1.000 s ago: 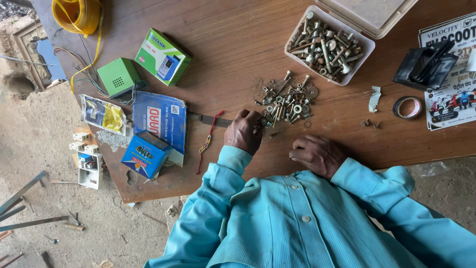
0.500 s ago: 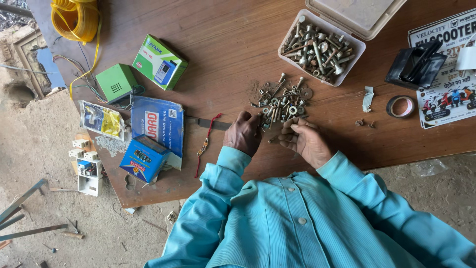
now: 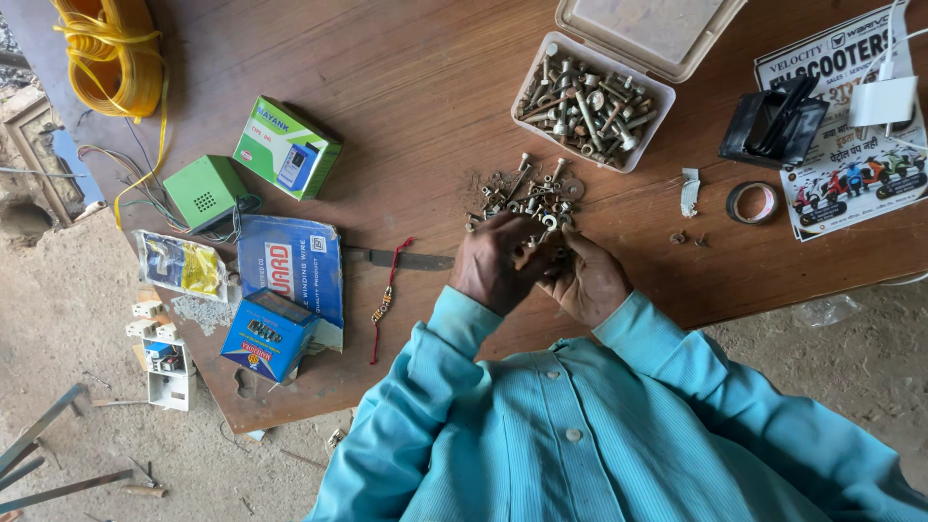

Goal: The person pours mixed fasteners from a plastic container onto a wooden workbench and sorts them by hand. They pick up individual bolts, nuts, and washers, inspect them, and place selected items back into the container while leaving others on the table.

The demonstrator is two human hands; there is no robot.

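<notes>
In the head view, the left hand [image 3: 495, 263] and the right hand [image 3: 583, 280] sit close together on the brown table [image 3: 387, 58]. Their fingers [image 3: 541, 244] are curled in and touch each other at the near edge of a small pile of bolts and nuts [image 3: 527, 193]. They seem to pinch something tiny between them, but it is too small to tell what. The pile lies right at the fingertips and spreads away past them. A little farther beyond the pile stands an open white box [image 3: 592, 101] full of more bolts. To the left of the fingers lies a knife [image 3: 401, 259], and next to it a red thread band [image 3: 387, 300]. Farther that way are a blue box [image 3: 269, 333], a blue packet [image 3: 290, 266] and two green boxes [image 3: 285, 147]. To the right of the fingers lie a roll of tape [image 3: 752, 202] and a black tray [image 3: 773, 128] on a printed sheet [image 3: 851, 184].
</notes>
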